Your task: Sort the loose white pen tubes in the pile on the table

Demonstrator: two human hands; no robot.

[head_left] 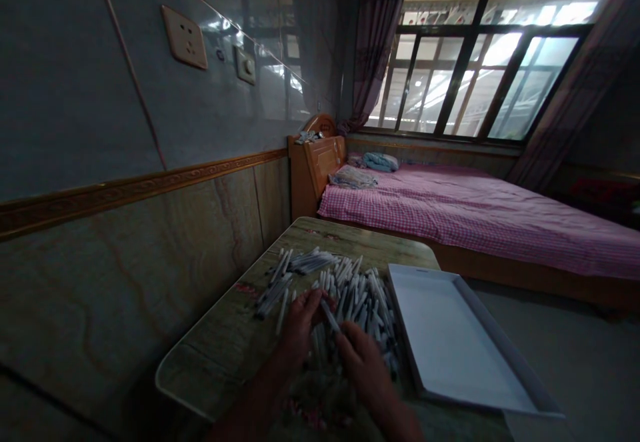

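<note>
Pen held in both hands above a loose heap

A pen [331,317] slants between the two hands: the left hand [301,315] pinches its far end, the right hand [364,362] grips its near end. Beneath and beyond lie more pens [356,292], heaped on the table [210,355], with a few bundles to the left. If either grip slackened, the pen could drop and be lost among its lookalikes. A sleeve-level brush of the right forearm might roll pens apart. The tray [465,342], just right of the heap, seems to jut past the table's edge; a knock or weight there could tip it.
</note>
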